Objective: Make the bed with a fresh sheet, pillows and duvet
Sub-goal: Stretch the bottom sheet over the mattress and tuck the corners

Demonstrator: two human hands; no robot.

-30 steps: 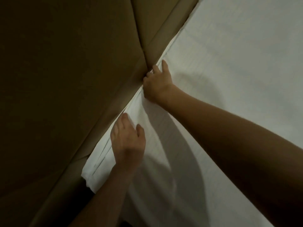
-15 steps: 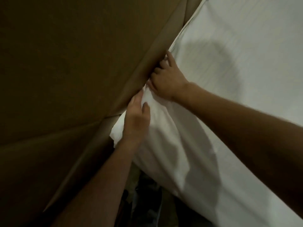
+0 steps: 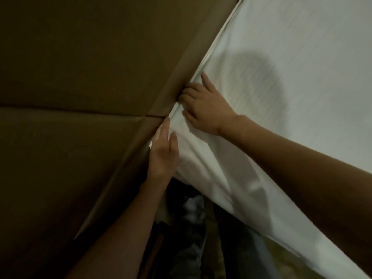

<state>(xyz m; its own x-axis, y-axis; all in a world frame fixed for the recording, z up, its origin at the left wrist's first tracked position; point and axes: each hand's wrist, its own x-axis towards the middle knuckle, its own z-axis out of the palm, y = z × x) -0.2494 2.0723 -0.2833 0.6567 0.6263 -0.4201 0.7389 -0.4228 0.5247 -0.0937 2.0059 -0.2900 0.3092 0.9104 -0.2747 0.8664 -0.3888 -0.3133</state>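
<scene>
At the seam where the brown padded headboard meets the mattress, both hands work the edge of the white sheet. The right hand lies on top of the sheet at the very edge, its index finger stretched straight along the border while the other fingers curl down into the gap against the headboard; its grip looks clenched onto the sheet's edge, though the fingertips are hidden in the crack. Just near and left of it, the left hand presses flat against the corner of the sheet, fingers straight and pointing up into the same gap, thumb spread onto the fabric, so its grip is released rather than closed. The sheet covers the mattress top across the whole right side, smooth apart from a round shadow far of the right hand, and hangs loose in a fold over the mattress corner below the left hand. Beneath that corner, the dim floor area holds blurred shapes too dark to identify.
</scene>
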